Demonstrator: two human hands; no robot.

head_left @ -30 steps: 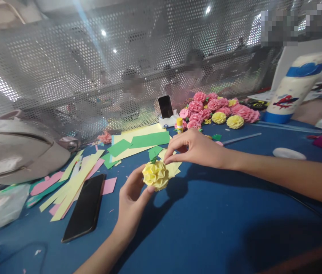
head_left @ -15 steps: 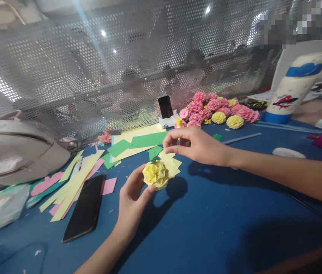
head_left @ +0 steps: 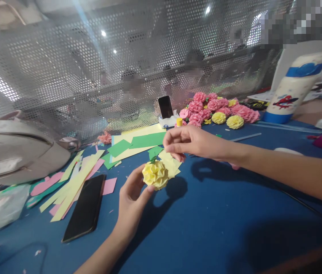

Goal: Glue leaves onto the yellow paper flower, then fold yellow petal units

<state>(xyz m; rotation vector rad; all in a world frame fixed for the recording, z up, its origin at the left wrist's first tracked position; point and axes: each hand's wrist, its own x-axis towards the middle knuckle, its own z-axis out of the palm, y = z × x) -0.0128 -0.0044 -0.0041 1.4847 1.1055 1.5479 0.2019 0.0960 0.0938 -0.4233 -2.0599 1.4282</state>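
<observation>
**Right hand (head_left: 191, 142) backs off; yellow flower (head_left: 155, 175) stays put**

Compared with a second ago, our right hand is lifted away from the flower, toward two o'clock, and its fingers curl in more. Our left hand (head_left: 132, 198) and the flower keep their place.

We hold the flower in the left hand, raised over the blue table (head_left: 206, 232), thumb on its near side and fingers at about nine o'clock, spread only as wide as it is. Our right hand is half curled, apart from the flower; we cannot tell whether anything small sits between its fingertips. At the flower's twelve o'clock shows a green tuft (head_left: 153, 160), and we cannot tell how it is fixed.

Around it, yellow paper pieces (head_left: 174, 165) lie at two o'clock, green paper (head_left: 149, 140) at twelve, a phone (head_left: 83, 209) at eight and paper strips (head_left: 72, 182) at nine. Farther off, between one and two, is a heap of pink flowers (head_left: 196, 107).

We judge this to be a pause between touches on a nearly formed flower. From here, any touch seems to call for a steady, light left grip, since squeezing could crush the folds.
</observation>
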